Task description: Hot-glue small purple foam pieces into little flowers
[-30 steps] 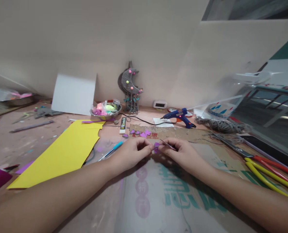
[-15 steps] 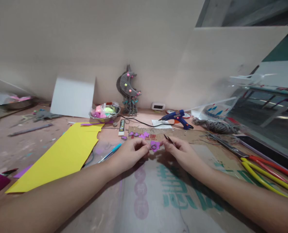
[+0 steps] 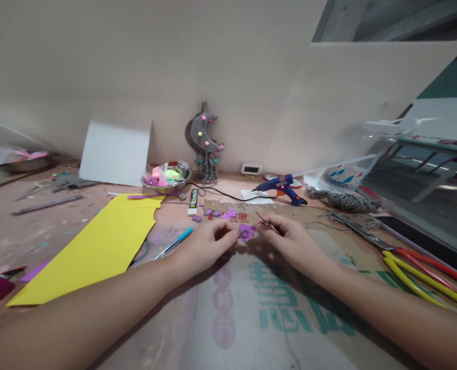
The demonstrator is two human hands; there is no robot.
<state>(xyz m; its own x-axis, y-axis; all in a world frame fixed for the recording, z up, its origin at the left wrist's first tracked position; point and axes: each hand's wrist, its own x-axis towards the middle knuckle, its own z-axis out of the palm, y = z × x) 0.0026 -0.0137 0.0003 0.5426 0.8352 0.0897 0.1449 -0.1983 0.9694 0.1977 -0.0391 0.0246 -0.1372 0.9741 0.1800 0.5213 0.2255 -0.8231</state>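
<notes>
A small purple paper flower (image 3: 246, 233) with a curled piece at its centre is pinched at its left edge by my left hand (image 3: 213, 239), thumb and finger closed. My right hand (image 3: 286, 234) is closed around a thin, dark pair of tweezers (image 3: 266, 221), their tips pointing up and to the left. Its fingertips are close against the flower's right side; whether they grip the petal is hard to tell. Just beyond my hands, several more purple paper flowers and petals (image 3: 232, 213) lie on the cardboard (image 3: 243, 318).
A blue glue gun (image 3: 276, 185) stands behind my right hand, its cord running left. Scissors (image 3: 392, 251) with red and yellow handles lie at right. Yellow paper (image 3: 93, 246) and a blue pen (image 3: 174, 242) lie at left. A bowl (image 3: 166, 187) and a moon ornament (image 3: 205, 136) are at the back.
The tweezers in my right hand have turned and their tips dipped slightly left, closer over the fingers. My left hand and the flower have stayed almost in place.
</notes>
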